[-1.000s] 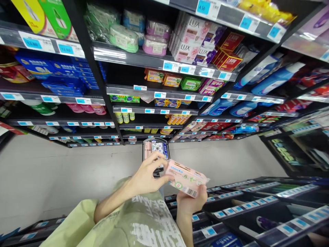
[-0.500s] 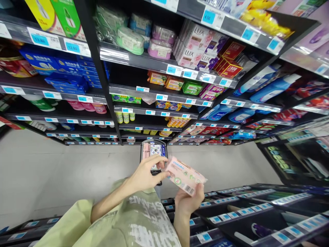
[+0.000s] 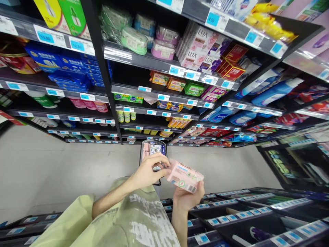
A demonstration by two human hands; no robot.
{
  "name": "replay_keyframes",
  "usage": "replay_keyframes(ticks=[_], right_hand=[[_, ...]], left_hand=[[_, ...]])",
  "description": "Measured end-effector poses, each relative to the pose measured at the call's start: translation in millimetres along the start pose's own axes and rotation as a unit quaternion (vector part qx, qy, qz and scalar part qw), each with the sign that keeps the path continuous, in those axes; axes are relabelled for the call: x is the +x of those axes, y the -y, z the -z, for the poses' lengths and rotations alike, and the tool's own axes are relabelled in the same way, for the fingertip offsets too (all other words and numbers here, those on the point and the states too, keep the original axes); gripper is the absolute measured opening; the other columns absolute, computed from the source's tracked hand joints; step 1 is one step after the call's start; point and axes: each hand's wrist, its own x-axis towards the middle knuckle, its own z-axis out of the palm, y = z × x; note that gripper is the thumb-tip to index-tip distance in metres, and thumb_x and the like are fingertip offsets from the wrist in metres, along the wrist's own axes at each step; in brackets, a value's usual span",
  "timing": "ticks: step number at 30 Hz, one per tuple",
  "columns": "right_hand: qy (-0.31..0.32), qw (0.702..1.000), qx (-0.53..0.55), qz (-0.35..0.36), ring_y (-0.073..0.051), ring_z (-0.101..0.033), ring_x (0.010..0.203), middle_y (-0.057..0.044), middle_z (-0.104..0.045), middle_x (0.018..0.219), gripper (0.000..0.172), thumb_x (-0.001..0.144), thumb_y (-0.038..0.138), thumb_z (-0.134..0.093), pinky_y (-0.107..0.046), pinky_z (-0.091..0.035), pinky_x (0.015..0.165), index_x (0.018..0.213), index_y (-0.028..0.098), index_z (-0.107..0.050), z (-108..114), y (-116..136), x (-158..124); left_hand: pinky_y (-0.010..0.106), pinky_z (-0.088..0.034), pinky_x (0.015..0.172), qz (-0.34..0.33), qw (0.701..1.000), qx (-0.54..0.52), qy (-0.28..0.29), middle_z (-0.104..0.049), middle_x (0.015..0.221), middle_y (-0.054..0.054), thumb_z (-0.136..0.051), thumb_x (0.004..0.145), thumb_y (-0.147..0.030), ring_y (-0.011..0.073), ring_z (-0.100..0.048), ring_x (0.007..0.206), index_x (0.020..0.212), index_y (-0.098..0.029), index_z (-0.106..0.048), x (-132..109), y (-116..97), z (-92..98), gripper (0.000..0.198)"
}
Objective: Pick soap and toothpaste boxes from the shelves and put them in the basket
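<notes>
A pink soap packet [image 3: 185,175] with a barcode sits in both my hands in front of my chest. My right hand [image 3: 185,197] grips it from below, fingers curled round its lower edge. My left hand [image 3: 149,171] pinches its left end with thumb and fingers. Just beyond the packet stands a dark shopping basket [image 3: 142,153] on the floor, with pink packs and a blue-and-white box inside.
Black store shelves [image 3: 164,64] with blue price tags rise ahead, stocked with soap boxes, bottles and tubs. More dark shelves [image 3: 244,212] run along the lower right. Pale floor [image 3: 64,171] spreads to the left of the basket.
The packet has tilted flatter and come slightly lower and closer to my left hand. Both hands kept hold. The view has shifted a little upward.
</notes>
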Motion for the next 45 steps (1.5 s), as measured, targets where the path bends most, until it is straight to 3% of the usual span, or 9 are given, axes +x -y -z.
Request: replay_keyframes(ticks=[5, 11, 25, 32, 35, 39, 45], right_hand=[[-0.010, 0.998, -0.009, 0.060, -0.025, -0.067, 0.090, -0.002, -0.068, 0.097, 0.034, 0.092, 0.048, -0.046, -0.041, -0.054, 0.078, 0.100, 0.021, -0.065, -1, -3, -1], [-0.027, 0.992, -0.023, 0.118, -0.027, -0.067, 0.087, -0.003, -0.066, 0.094, 0.035, 0.089, 0.047, -0.044, -0.049, -0.056, 0.079, 0.097, 0.020, -0.065, 0, -6, -2], [-0.011, 0.990, -0.071, 0.118, -0.028, -0.063, 0.090, -0.003, -0.060, 0.092, 0.036, 0.086, 0.051, -0.042, -0.049, -0.051, 0.083, 0.095, 0.020, -0.060, 1, -14, -3], [-0.017, 0.994, -0.048, 0.093, -0.030, -0.065, 0.094, -0.005, -0.063, 0.094, 0.040, 0.079, 0.054, -0.052, -0.049, -0.052, 0.086, 0.095, 0.019, -0.061, -2, -15, -4], [-0.015, 0.995, -0.052, 0.084, -0.028, -0.065, 0.096, -0.004, -0.064, 0.098, 0.039, 0.085, 0.052, -0.047, -0.046, -0.052, 0.088, 0.101, 0.019, -0.061, -3, -14, -5], [-0.007, 0.997, -0.032, 0.075, -0.024, -0.065, 0.097, -0.004, -0.066, 0.102, 0.036, 0.089, 0.047, -0.048, -0.040, -0.052, 0.089, 0.105, 0.018, -0.062, -1, -14, -6], [0.010, 0.997, -0.043, 0.057, -0.025, -0.066, 0.101, -0.005, -0.068, 0.106, 0.038, 0.093, 0.048, -0.047, -0.045, -0.052, 0.094, 0.110, 0.019, -0.063, 0, -17, -8]], left_hand=[[0.027, -0.054, 0.071, 0.030, 0.999, 0.006, -0.021, -0.070, 0.090, 0.003, -0.082, 0.074, -0.014, 0.0139, -0.062, 0.075, 0.105, -0.022, -0.078, -2, 2, -0.5, 0.032], [0.028, -0.051, 0.070, 0.041, 0.998, 0.038, -0.042, -0.071, 0.080, 0.001, -0.074, 0.079, -0.010, 0.0129, -0.058, 0.068, 0.099, -0.024, -0.081, -4, 3, -2.9, 0.026], [0.028, -0.047, 0.073, 0.036, 0.998, 0.037, -0.047, -0.068, 0.087, 0.003, -0.064, 0.081, -0.006, 0.0163, -0.061, 0.081, 0.083, -0.018, -0.073, -3, 10, 2.9, 0.015], [0.029, -0.048, 0.081, 0.042, 0.994, 0.097, -0.003, -0.066, 0.091, 0.002, -0.058, 0.083, -0.004, 0.0162, -0.061, 0.085, 0.082, -0.019, -0.067, -3, 9, 10.4, 0.018], [0.029, -0.050, 0.084, -0.004, 0.990, 0.142, -0.014, -0.061, 0.097, 0.003, -0.053, 0.089, -0.004, 0.0154, -0.060, 0.089, 0.086, -0.019, -0.065, -7, 10, 8.5, 0.019], [0.029, -0.052, 0.080, -0.125, 0.964, 0.224, -0.066, -0.058, 0.101, 0.007, -0.045, 0.096, -0.006, 0.0164, -0.060, 0.093, 0.096, -0.019, -0.064, -15, 20, 3.9, 0.024], [0.039, -0.056, 0.085, -0.260, 0.926, 0.260, -0.084, -0.070, 0.108, 0.011, -0.044, 0.095, -0.003, 0.0213, -0.064, 0.103, 0.107, -0.020, -0.063, -19, 30, 7.7, 0.028]])
